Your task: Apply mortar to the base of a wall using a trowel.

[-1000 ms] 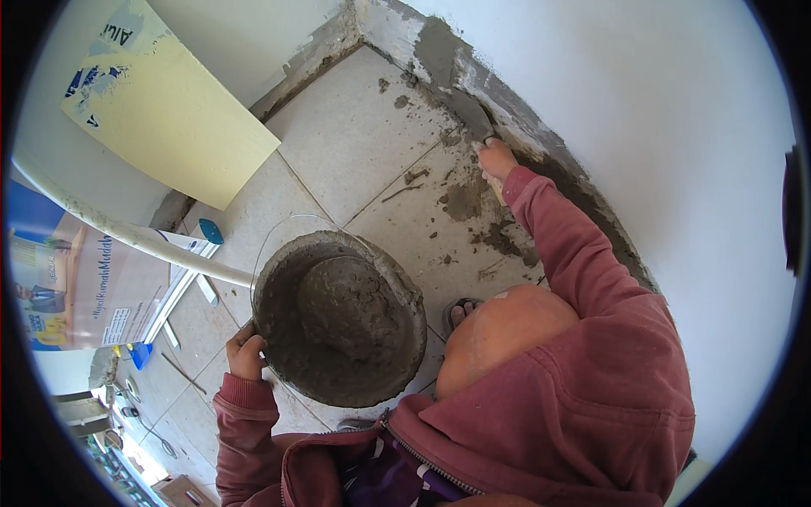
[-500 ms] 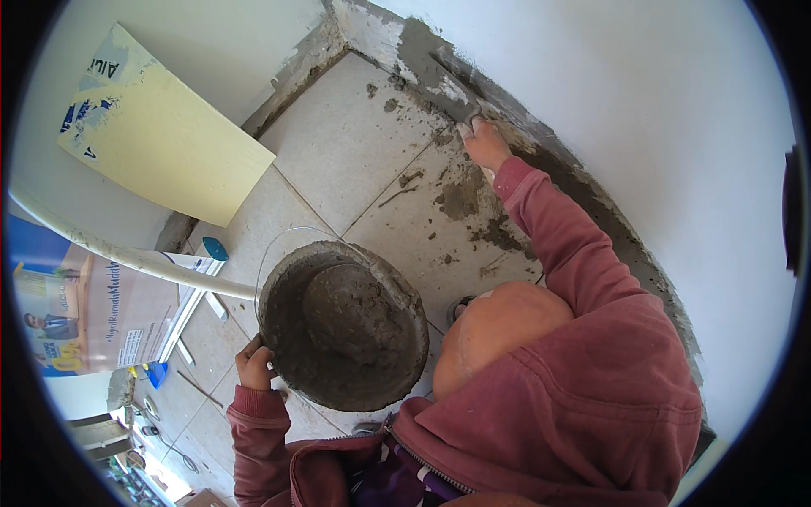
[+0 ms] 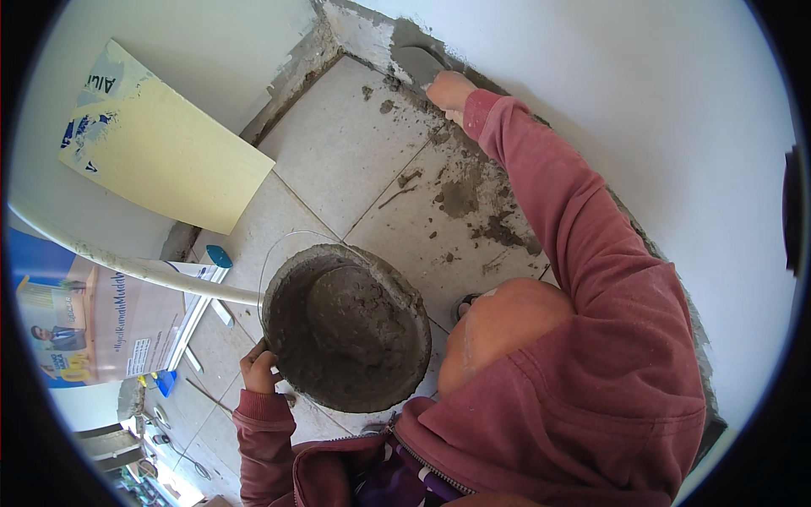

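My left hand (image 3: pixel 258 369) is closed on the near left rim of a mortar-caked bucket (image 3: pixel 290 393). Wet grey mortar (image 3: pixel 351 325) lies inside it in a heap, and its thin wire handle arcs over the far left side. Up at the wall's foot, my right hand (image 3: pixel 449 91) grips a trowel; the handle is hidden in my fingers. The trowel's grey blade (image 3: pixel 418 62) lies against the mortar-coated strip (image 3: pixel 410 34) along the base of the white wall, close to the corner.
Mortar crumbs and smears (image 3: pixel 460 198) spot the tiled floor (image 3: pixel 312 127) beside the wall. A bent yellow sheet (image 3: pixel 177 144) leans at the left. Below it a pale pipe (image 3: pixel 144 269) crosses to the bucket, in front of a printed banner (image 3: pixel 110 325).
My right hand has moved with the trowel along the wall base, farther away toward the corner. My left hand stays on the bucket rim.
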Demonstrator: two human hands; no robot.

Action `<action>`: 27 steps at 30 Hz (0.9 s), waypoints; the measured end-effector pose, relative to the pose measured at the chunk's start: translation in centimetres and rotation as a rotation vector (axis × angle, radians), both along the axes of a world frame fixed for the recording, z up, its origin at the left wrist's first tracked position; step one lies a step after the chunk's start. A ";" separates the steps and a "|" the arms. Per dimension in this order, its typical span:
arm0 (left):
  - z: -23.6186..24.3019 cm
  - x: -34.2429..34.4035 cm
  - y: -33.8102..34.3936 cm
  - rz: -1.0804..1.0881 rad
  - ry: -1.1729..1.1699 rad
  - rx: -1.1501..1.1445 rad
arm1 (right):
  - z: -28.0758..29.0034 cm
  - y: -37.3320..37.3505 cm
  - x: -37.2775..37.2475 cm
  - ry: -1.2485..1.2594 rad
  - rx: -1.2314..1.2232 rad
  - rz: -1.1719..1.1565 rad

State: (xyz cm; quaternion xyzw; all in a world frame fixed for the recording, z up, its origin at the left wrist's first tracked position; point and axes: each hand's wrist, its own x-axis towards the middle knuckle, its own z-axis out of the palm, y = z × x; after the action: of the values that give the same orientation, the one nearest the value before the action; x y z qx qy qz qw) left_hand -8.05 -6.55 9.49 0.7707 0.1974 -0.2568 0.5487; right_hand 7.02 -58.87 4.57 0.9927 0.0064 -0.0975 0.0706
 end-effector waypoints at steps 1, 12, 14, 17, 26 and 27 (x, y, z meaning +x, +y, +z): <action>0.1 0.2 -0.2 -0.004 0.002 0.000 | 0.7 -0.4 0.0 -0.022 0.028 -0.033; 0.1 0.4 0.2 -0.001 -0.006 0.010 | -2.3 1.2 -1.6 0.182 0.152 -0.088; -0.2 0.2 0.2 0.025 -0.010 0.024 | -3.3 0.9 -0.9 0.290 0.021 -0.004; -0.4 0.0 0.6 0.035 -0.019 0.027 | -4.3 0.7 0.9 0.137 -0.091 0.107; -0.1 -0.1 0.4 0.013 -0.004 0.041 | -0.4 2.2 3.8 0.025 0.030 -0.020; 0.0 -0.2 0.2 0.059 0.005 0.013 | -0.3 2.2 3.3 0.028 0.029 -0.019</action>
State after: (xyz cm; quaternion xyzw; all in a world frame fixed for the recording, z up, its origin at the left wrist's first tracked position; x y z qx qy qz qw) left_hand -8.21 -6.36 9.46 0.7676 0.2229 -0.2412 0.5504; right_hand 10.36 -56.72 4.30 0.9922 -0.0004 -0.1119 0.0550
